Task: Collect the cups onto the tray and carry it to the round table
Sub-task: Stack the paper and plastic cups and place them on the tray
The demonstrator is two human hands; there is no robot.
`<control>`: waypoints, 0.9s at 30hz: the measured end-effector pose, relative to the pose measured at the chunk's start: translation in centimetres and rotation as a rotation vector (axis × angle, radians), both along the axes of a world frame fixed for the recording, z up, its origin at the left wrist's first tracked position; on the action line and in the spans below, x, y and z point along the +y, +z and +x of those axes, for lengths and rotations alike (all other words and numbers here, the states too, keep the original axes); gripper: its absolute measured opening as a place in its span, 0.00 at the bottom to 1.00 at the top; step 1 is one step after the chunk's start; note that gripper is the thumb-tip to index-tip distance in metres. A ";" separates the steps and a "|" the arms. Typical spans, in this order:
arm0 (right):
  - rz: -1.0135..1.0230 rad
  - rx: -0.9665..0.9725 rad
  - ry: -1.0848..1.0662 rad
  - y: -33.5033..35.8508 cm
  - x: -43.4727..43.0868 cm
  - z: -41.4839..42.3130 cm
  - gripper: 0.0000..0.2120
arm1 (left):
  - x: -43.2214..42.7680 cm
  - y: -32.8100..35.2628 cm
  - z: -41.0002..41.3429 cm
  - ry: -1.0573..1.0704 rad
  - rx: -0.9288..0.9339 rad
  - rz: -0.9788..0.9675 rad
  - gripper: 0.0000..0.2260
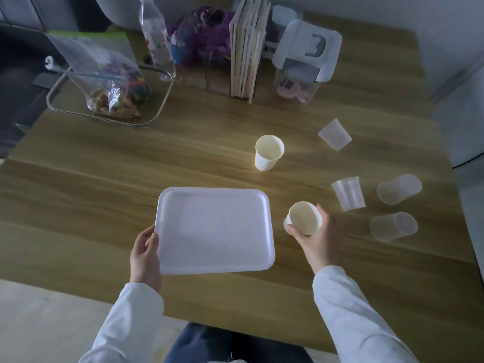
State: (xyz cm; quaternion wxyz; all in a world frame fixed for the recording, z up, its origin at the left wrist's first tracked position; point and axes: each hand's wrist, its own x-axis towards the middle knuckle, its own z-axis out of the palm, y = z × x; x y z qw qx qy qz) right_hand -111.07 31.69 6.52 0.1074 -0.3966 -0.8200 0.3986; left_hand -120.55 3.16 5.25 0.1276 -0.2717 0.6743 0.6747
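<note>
A white rectangular tray (214, 229) lies empty on the wooden table, and my left hand (145, 254) grips its near left edge. My right hand (315, 241) is closed around a white paper cup (305, 217) just right of the tray, the cup tilted with its mouth toward me. A second white paper cup (269, 152) stands upright beyond the tray. Several clear plastic cups sit to the right: one upside down (335, 134), one upright (348, 193), and two lying on their sides (399, 189) (393, 226).
At the back of the wooden table (104, 179) stand a wire basket (110, 100) holding a plastic bag, a clear bottle (156, 35), a row of books (248, 48) and a lidded clear box (303, 58). The table's right edge runs close behind the plastic cups.
</note>
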 end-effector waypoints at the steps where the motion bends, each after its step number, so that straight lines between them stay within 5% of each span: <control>1: 0.004 0.015 -0.008 0.2 0.1 -0.2 0.39 | 0.1 0.0 -0.1 -0.009 -0.005 0.005 0.08; 10: 0.145 0.169 -0.019 6.3 -0.1 -2.5 0.37 | 2.8 0.3 -1.4 -0.155 0.002 0.039 0.08; 27: 0.131 0.201 0.385 8.1 -8.0 -9.0 0.37 | 6.7 2.9 -1.1 -0.318 0.029 0.099 0.09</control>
